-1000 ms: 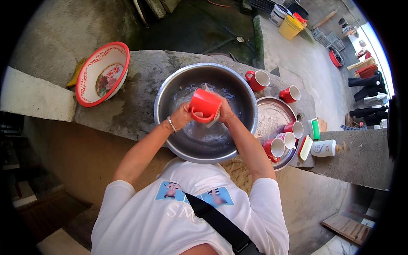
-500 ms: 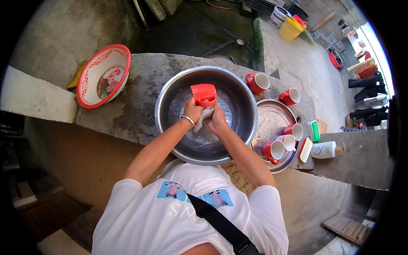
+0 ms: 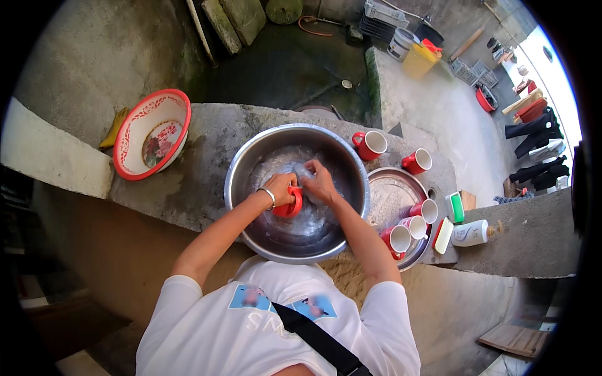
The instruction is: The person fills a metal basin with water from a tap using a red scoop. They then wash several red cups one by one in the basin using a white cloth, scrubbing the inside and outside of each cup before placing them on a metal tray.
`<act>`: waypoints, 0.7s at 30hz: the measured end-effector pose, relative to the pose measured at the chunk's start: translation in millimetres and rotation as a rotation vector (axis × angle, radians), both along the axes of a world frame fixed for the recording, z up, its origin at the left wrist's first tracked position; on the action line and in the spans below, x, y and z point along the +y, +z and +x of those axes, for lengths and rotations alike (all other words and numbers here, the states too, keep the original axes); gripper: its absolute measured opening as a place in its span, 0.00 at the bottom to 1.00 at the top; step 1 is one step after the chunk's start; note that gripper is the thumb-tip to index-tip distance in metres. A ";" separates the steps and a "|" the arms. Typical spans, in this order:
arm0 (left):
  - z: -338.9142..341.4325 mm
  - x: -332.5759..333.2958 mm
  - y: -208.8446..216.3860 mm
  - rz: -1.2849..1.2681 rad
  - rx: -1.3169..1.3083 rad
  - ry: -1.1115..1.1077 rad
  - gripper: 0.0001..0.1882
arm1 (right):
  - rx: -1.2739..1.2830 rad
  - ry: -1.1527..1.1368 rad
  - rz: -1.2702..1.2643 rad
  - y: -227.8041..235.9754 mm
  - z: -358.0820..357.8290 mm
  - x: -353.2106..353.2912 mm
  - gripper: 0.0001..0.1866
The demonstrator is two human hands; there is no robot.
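Note:
Inside a large steel basin point(image 3: 233, 178) holding water, my left hand point(image 3: 278, 188) grips a red mug point(image 3: 288, 208), which is low near the water and partly covered by my fingers. Close beside it, my right hand point(image 3: 320, 182) is closed on a wet greyish cloth point(image 3: 303, 170). To the right of the basin stand two red mugs, one near the rim point(image 3: 372, 144) and another farther right point(image 3: 417, 161). A round metal tray point(image 3: 392, 182) carries several more red and white mugs point(image 3: 397, 239).
A white enamel basin with red rim point(image 3: 125, 135) sits at the left of the concrete ledge point(image 3: 207, 135). At right lie a green-and-white brush point(image 3: 455, 207), a red-and-white brush point(image 3: 444, 235) and a white bottle point(image 3: 469, 233). Buckets point(image 3: 419, 62) stand beyond.
The red mug has gone from raised between both hands to low in the basin, now in my left hand. My right hand has moved apart from it with the cloth. The view has tilted slightly upward.

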State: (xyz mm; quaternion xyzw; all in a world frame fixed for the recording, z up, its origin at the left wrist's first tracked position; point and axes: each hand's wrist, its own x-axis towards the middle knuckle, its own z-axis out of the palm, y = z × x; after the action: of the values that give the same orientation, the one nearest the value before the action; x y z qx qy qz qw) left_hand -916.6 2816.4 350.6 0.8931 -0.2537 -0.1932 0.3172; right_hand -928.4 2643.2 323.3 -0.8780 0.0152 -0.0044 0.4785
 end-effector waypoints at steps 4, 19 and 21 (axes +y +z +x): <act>-17.4 -6.0 -19.4 -0.037 -0.533 0.301 0.36 | 0.356 0.213 0.256 2.9 -5.7 -2.5 0.13; 4.4 40.1 29.5 -0.900 0.955 0.333 0.36 | 0.554 0.064 0.976 30.1 -30.7 11.1 0.16; -0.5 34.8 10.6 -0.919 0.529 0.159 0.36 | 0.545 -0.085 1.233 7.7 -26.2 14.7 0.17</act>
State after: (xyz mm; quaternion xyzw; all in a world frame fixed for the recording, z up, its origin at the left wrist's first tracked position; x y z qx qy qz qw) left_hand -917.1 2851.1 361.2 0.5994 -0.1552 -0.2562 0.7423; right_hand -954.6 2657.9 331.0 -0.4127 0.1698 0.2078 0.8704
